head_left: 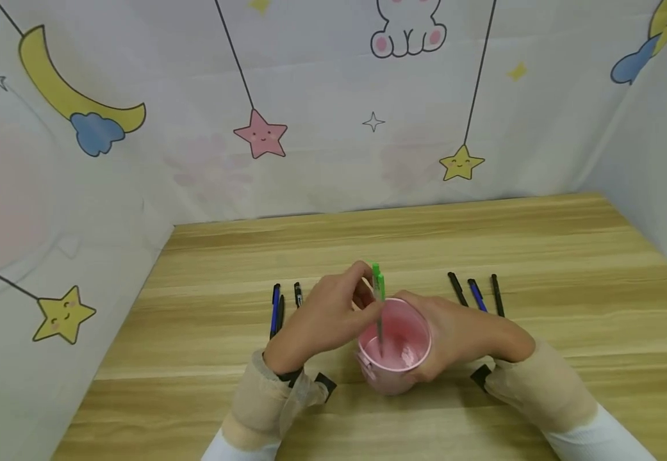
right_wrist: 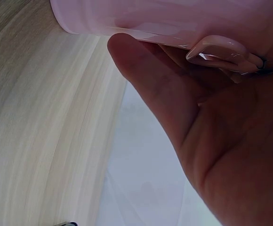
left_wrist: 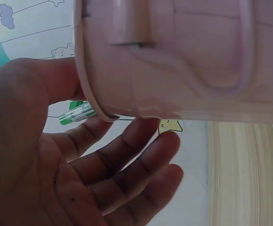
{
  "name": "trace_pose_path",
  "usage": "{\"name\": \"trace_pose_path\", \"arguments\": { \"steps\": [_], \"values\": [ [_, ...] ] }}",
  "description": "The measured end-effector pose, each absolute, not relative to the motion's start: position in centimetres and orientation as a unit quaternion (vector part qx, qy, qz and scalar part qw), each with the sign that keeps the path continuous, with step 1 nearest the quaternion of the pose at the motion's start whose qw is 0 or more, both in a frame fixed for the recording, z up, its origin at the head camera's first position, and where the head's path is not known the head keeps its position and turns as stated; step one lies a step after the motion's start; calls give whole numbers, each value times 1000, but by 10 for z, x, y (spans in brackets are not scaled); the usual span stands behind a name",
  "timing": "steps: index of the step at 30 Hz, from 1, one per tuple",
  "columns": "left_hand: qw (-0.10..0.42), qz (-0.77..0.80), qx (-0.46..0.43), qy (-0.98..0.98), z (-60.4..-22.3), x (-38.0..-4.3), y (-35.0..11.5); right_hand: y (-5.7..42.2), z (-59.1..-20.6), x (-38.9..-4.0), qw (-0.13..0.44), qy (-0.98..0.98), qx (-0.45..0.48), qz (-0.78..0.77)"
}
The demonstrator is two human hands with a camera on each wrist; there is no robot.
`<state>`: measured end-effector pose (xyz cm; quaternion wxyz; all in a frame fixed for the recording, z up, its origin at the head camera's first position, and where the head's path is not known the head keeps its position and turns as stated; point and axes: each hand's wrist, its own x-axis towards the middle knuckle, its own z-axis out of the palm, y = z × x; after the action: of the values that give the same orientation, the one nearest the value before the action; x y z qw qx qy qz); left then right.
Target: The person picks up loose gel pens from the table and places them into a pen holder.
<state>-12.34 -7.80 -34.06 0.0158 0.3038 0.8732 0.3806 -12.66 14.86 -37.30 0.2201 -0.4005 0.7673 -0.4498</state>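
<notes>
A pink cup (head_left: 393,378) with small loops on its side stands between the two hands. My right hand (head_left: 460,333) grips its right side, the thumb in front and the other fingers behind. A green pen (head_left: 380,288) leans upright in the cup, its top above the rim. Two green ends show, and I cannot tell whether a second pen is there. My left hand (head_left: 339,314) is at the rim beside the pen, fingers loosely bent. In the left wrist view the green pen (left_wrist: 77,114) shows between the spread thumb and fingers, with gaps around it.
On the wooden table (head_left: 206,384), several black and blue pens (head_left: 275,310) lie to the left, partly behind the left arm. More black and blue pens (head_left: 476,294) lie beyond the right hand. A patterned cloth (head_left: 321,173) hangs along the table's back edge.
</notes>
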Motion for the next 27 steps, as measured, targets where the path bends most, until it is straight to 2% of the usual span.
{"name": "trace_pose_path", "arguments": {
  "steps": [7, 11, 17, 27],
  "values": [
    [44, 361, 318, 876, -341, -121, -78, 150, -375, -128, 211, 771, -409, -441],
    [44, 356, 320, 877, -340, -121, -79, 148, -367, -126, 195, 761, -433, -442],
    [42, 343, 313, 885, -339, -121, -80, 143, -349, -118, 205, 756, -426, -453],
    [34, 319, 302, 897, -339, -123, -81, 143, -344, -116, 208, 765, -415, -447]
  ]
}}
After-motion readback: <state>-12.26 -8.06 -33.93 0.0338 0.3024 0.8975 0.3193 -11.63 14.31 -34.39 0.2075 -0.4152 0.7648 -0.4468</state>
